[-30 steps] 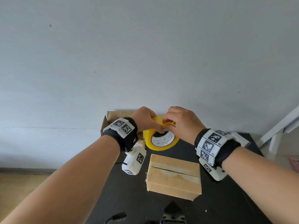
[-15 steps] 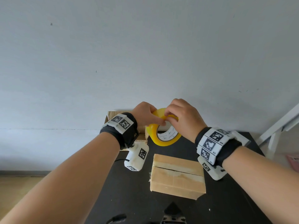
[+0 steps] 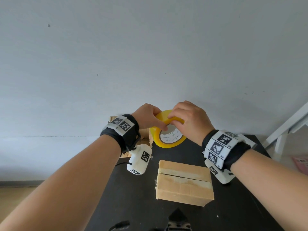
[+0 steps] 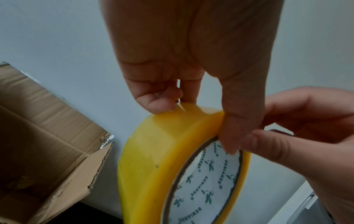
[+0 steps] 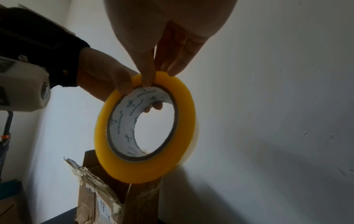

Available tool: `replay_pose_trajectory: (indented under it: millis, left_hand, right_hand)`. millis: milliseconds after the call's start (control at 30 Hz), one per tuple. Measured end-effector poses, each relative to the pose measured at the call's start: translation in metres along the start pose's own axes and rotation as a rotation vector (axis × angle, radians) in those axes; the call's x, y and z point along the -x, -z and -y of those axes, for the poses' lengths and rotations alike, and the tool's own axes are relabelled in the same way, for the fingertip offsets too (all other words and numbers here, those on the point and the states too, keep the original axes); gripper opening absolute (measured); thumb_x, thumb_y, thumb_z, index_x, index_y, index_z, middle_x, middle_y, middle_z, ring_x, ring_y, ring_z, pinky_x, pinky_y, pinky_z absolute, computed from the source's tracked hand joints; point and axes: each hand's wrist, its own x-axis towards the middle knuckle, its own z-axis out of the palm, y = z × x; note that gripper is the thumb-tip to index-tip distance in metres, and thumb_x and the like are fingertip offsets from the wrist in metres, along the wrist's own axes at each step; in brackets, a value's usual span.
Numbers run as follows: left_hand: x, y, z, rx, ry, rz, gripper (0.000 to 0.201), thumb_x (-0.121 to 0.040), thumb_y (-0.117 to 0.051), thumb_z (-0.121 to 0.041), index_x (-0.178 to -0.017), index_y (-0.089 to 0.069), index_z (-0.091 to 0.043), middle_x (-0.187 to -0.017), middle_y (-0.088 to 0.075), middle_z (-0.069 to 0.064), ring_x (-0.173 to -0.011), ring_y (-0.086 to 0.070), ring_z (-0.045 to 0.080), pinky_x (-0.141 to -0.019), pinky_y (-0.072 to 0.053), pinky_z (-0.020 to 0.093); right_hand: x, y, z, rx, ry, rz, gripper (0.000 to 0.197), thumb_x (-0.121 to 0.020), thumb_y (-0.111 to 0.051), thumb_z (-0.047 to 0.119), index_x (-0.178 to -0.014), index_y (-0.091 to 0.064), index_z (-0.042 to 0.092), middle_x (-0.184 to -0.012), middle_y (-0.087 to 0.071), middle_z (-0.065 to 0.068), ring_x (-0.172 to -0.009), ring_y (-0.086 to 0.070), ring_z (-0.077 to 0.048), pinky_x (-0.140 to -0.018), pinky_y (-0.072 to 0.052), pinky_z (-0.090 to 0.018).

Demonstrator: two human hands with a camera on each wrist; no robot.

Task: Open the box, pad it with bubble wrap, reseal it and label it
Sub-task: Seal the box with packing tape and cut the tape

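Both hands hold a yellow roll of packing tape upright above the back of the black table. My left hand pinches the roll's top rim, thumb on the near face and fingers on the outer band. My right hand pinches the rim beside it, thumb at the white printed core. No loose tape end shows. The small brown cardboard box lies below the hands with its flaps down and a dark slit along the top seam.
An open, torn cardboard box stands at the table's back left, just behind the roll. The grey wall is close behind. A white frame leans at the right. A black tool lies at the front edge.
The hands have lifted the roll a little and turned it more upright. Their fingers have shifted along its top rim. The small box has not moved.
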Motion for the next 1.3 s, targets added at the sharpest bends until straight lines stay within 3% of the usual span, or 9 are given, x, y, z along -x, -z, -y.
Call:
replay_pose_trajectory:
  millis: [167,400,533,633,800,900,1100,1300]
  left_hand:
    - [-0.003,-0.004,-0.001,-0.025,0.013,0.015,0.033,-0.065,-0.083,-0.029,-0.086,-0.070,-0.005,-0.068,-0.053,0.001,-0.064,-0.047,0.013,-0.061,-0.036,0.024]
    - [-0.006,-0.011,-0.002,-0.044,0.031,-0.007,0.036,-0.063,-0.083,-0.027,-0.084,-0.069,-0.001,-0.065,-0.052,0.002,-0.061,-0.046,0.015,-0.059,-0.035,0.026]
    - [-0.008,-0.009,-0.006,-0.082,0.016,0.005,0.033,-0.065,-0.082,-0.029,-0.080,-0.069,-0.003,-0.063,-0.051,0.001,-0.058,-0.045,0.013,-0.056,-0.034,0.023]
    - [-0.008,-0.005,-0.007,-0.118,0.016,0.025,0.026,-0.067,-0.082,-0.028,-0.065,-0.063,-0.010,-0.056,-0.046,-0.004,-0.052,-0.041,0.009,-0.053,-0.030,0.019]
    - [-0.010,-0.003,-0.004,-0.051,0.036,0.037,0.032,-0.066,-0.081,-0.029,-0.080,-0.068,-0.004,-0.065,-0.050,0.000,-0.061,-0.045,0.012,-0.058,-0.034,0.023]
    - [-0.009,-0.003,-0.004,-0.023,0.045,0.045,0.024,-0.067,-0.081,-0.030,-0.076,-0.068,-0.011,-0.064,-0.052,-0.003,-0.062,-0.047,0.009,-0.059,-0.035,0.020]
    - [-0.008,-0.003,-0.004,-0.022,0.052,0.050,0.022,-0.067,-0.082,-0.030,-0.066,-0.063,-0.017,-0.061,-0.051,-0.005,-0.059,-0.046,0.007,-0.057,-0.034,0.019]
    - [-0.004,-0.005,-0.006,-0.050,0.044,0.062,0.035,-0.065,-0.083,-0.025,-0.053,-0.051,-0.016,-0.053,-0.041,-0.004,-0.052,-0.037,0.009,-0.053,-0.028,0.020]
  right_hand:
    - [-0.003,-0.004,-0.003,-0.061,-0.046,0.089,0.018,-0.066,-0.078,-0.003,-0.074,-0.069,0.012,-0.077,-0.060,-0.002,-0.069,-0.045,-0.010,-0.057,-0.041,-0.024]
    - [-0.009,-0.001,-0.009,-0.081,-0.123,0.248,0.016,-0.073,-0.069,-0.004,-0.071,-0.068,0.011,-0.078,-0.059,0.000,-0.067,-0.045,-0.011,-0.062,-0.039,-0.025]
    - [-0.008,0.000,-0.012,-0.072,-0.104,0.227,0.019,-0.072,-0.068,-0.006,-0.066,-0.066,0.011,-0.075,-0.057,0.001,-0.065,-0.044,-0.011,-0.059,-0.037,-0.025]
    - [-0.006,-0.003,-0.011,-0.080,-0.106,0.203,0.018,-0.072,-0.074,-0.001,-0.081,-0.070,0.014,-0.077,-0.059,-0.001,-0.066,-0.050,-0.014,-0.058,-0.044,-0.027]
    - [-0.006,-0.004,-0.009,-0.119,-0.059,0.128,0.018,-0.072,-0.076,-0.001,-0.082,-0.075,0.014,-0.078,-0.060,-0.003,-0.070,-0.046,-0.008,-0.060,-0.042,-0.025]
    - [-0.007,-0.003,-0.009,-0.119,-0.049,0.119,0.019,-0.071,-0.075,-0.002,-0.083,-0.075,0.013,-0.079,-0.062,-0.003,-0.072,-0.047,-0.008,-0.061,-0.045,-0.025]
    - [-0.008,-0.002,-0.007,-0.124,-0.044,0.167,0.016,-0.073,-0.074,-0.001,-0.082,-0.073,0.012,-0.081,-0.063,-0.001,-0.073,-0.048,-0.008,-0.062,-0.049,-0.027]
    - [-0.013,0.000,-0.002,-0.093,-0.049,0.266,0.010,-0.074,-0.074,0.004,-0.075,-0.069,0.012,-0.079,-0.060,0.000,-0.067,-0.048,-0.011,-0.061,-0.044,-0.025]
